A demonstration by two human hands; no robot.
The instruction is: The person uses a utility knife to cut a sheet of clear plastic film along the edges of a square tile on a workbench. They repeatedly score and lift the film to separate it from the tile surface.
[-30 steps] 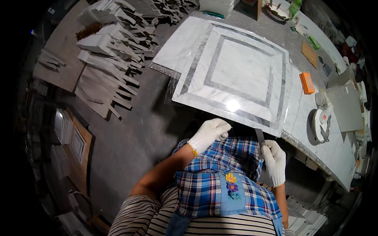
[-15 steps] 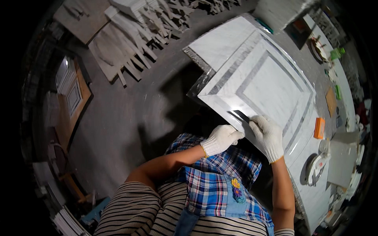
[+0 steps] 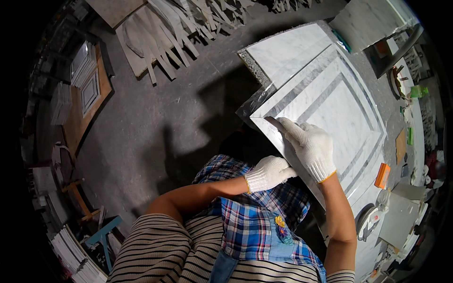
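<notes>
A white marble panel with grey inlaid bands lies on the worktable before me. My right hand, in a white knit glove, is over its near left edge. One finger stretches along a thin dark grey strip near the panel's corner, while the other fingers are bent; the strip is partly covered by the glove. Just off the near edge, lower left of the right hand, is my left hand, also gloved. Its fingers are curled together, and whatever they may hold is hidden.
Beside the panel sits an orange box, with a tape-like roll closer to me. A plain marble slab adjoins the panel's far side. Stone strips lie on the floor ahead; framed panels rest on a board at left.
My right hand has moved up and left along the panel's edge, its finger now stretched along the strip. The left hand stays low by the edge. The view has shifted slightly.
</notes>
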